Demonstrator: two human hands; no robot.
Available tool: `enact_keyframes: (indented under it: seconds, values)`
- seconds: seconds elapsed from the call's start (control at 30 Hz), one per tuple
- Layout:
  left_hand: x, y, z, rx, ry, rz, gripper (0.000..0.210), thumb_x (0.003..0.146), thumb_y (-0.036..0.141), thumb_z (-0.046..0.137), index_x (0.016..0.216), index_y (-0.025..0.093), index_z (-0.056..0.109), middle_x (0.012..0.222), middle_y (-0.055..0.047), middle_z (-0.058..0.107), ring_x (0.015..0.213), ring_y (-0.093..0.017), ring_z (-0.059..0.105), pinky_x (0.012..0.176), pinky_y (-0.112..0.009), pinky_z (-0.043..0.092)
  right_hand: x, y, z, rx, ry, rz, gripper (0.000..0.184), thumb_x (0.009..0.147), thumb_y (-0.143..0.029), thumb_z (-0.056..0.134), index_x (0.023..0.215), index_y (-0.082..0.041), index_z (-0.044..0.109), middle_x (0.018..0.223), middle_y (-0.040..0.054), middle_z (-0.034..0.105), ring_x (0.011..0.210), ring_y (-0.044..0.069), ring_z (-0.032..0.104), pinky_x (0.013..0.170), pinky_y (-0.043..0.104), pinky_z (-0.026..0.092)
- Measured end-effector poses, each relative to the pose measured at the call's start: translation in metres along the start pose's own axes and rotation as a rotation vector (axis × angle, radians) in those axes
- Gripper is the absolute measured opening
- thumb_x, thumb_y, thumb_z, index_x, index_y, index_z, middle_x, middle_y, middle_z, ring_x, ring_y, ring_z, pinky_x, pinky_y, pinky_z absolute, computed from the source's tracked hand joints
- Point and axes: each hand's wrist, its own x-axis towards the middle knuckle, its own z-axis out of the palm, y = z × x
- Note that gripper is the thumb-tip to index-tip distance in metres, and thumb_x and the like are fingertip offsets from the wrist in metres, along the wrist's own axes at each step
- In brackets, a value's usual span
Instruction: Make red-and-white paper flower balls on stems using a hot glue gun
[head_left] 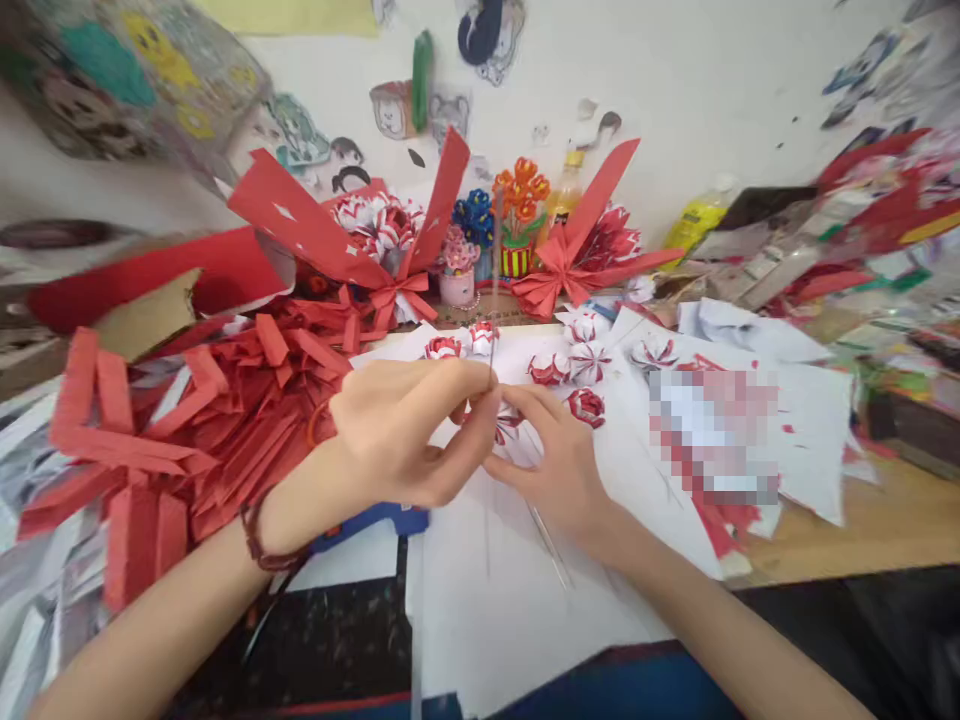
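My left hand (420, 430) is closed in a pinch on a thin wire (495, 290) that stands nearly upright, blurred toward its top. Close against it, my right hand (551, 455) curls its thumb and forefinger around a small red-and-white paper flower (508, 428). The fingers partly cover the flower, so whether the wire touches it is hidden. Thin metal rods (551, 548) lie on the white paper (517, 620) below my right hand. Further red-and-white flowers (586, 407) sit just beyond it. Under my left wrist, a blue glue gun (375, 524) is partly visible.
Folded red paper strips (255, 440) are heaped at the left. Two bouquets in red wrapping (555, 270) stand at the back, with small beaded flower pots (516, 260) between them. Creased white sheets (814, 430) and red scraps lie right, near a yellow bottle (694, 225).
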Motion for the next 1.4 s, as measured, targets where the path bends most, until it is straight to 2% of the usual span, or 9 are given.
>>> enact_keyframes:
  seconds: [0.17, 0.57, 0.7, 0.83, 0.93, 1.1, 1.17, 1.4]
  values:
    - [0.0, -0.004, 0.002, -0.026, 0.024, 0.008, 0.011, 0.085, 0.01, 0.059, 0.077, 0.018, 0.061, 0.055, 0.006, 0.062, 0.045, -0.007, 0.057, 0.046, -0.018, 0.045, 0.001, 0.001, 0.001, -0.009, 0.0, 0.002, 0.053, 0.081, -0.024, 0.079, 0.13, -0.023, 0.06, 0.118, 0.0048, 0.067, 0.103, 0.021, 0.067, 0.092, 0.034, 0.058]
    - [-0.002, -0.003, 0.003, -0.019, 0.044, 0.072, 0.013, 0.085, 0.007, 0.058, 0.079, 0.018, 0.06, 0.056, 0.006, 0.061, 0.048, -0.009, 0.058, 0.047, -0.021, 0.045, 0.0, -0.002, 0.0, 0.021, 0.013, 0.013, 0.046, 0.08, -0.024, 0.079, 0.123, -0.021, 0.063, 0.114, 0.0057, 0.07, 0.101, 0.021, 0.068, 0.089, 0.033, 0.057]
    - [-0.005, -0.004, 0.007, -0.044, -0.002, 0.065, 0.012, 0.086, 0.008, 0.057, 0.08, 0.018, 0.06, 0.058, 0.005, 0.062, 0.049, -0.009, 0.059, 0.048, -0.021, 0.045, 0.0, -0.002, 0.001, 0.023, -0.019, 0.047, 0.039, 0.079, -0.024, 0.078, 0.115, -0.021, 0.065, 0.108, 0.0052, 0.07, 0.093, 0.02, 0.067, 0.083, 0.033, 0.056]
    - [-0.011, -0.009, 0.016, -0.102, -0.007, 0.074, 0.014, 0.088, 0.011, 0.055, 0.077, 0.018, 0.057, 0.054, 0.006, 0.055, 0.044, -0.007, 0.049, 0.045, -0.02, 0.038, 0.001, -0.001, 0.003, 0.025, -0.087, 0.11, 0.033, 0.076, -0.023, 0.078, 0.106, -0.021, 0.065, 0.105, 0.005, 0.069, 0.09, 0.021, 0.065, 0.078, 0.034, 0.054]
    - [-0.013, -0.016, 0.019, -0.138, -0.069, 0.067, 0.013, 0.089, 0.013, 0.056, 0.077, 0.019, 0.057, 0.053, 0.008, 0.05, 0.043, -0.006, 0.043, 0.044, -0.019, 0.034, 0.0, 0.001, 0.005, 0.02, -0.153, 0.194, 0.033, 0.074, -0.026, 0.079, 0.102, -0.02, 0.063, 0.105, 0.0049, 0.067, 0.088, 0.021, 0.064, 0.076, 0.034, 0.052]
    - [-0.012, -0.028, 0.017, -0.216, -0.294, 0.116, 0.011, 0.087, 0.013, 0.054, 0.078, 0.018, 0.057, 0.054, 0.008, 0.048, 0.045, -0.007, 0.043, 0.046, -0.022, 0.032, 0.001, 0.002, 0.007, 0.007, -0.205, 0.308, 0.036, 0.072, -0.03, 0.082, 0.099, -0.02, 0.06, 0.105, 0.0058, 0.066, 0.088, 0.021, 0.062, 0.076, 0.035, 0.05]
    - [-0.012, -0.032, 0.017, -0.243, -0.347, 0.123, 0.011, 0.087, 0.013, 0.054, 0.078, 0.018, 0.058, 0.054, 0.007, 0.048, 0.045, -0.008, 0.043, 0.046, -0.024, 0.031, 0.001, 0.002, 0.008, 0.0, -0.209, 0.333, 0.039, 0.071, -0.03, 0.082, 0.101, -0.02, 0.059, 0.104, 0.0062, 0.066, 0.087, 0.021, 0.061, 0.075, 0.036, 0.049]
    - [-0.014, -0.034, 0.019, -0.247, -0.373, 0.153, 0.012, 0.091, 0.014, 0.054, 0.079, 0.016, 0.058, 0.054, 0.007, 0.047, 0.044, -0.008, 0.039, 0.045, -0.026, 0.029, 0.0, 0.004, 0.01, -0.021, -0.232, 0.35, 0.038, 0.073, -0.034, 0.081, 0.103, -0.02, 0.062, 0.097, 0.0052, 0.065, 0.082, 0.021, 0.058, 0.071, 0.034, 0.046]
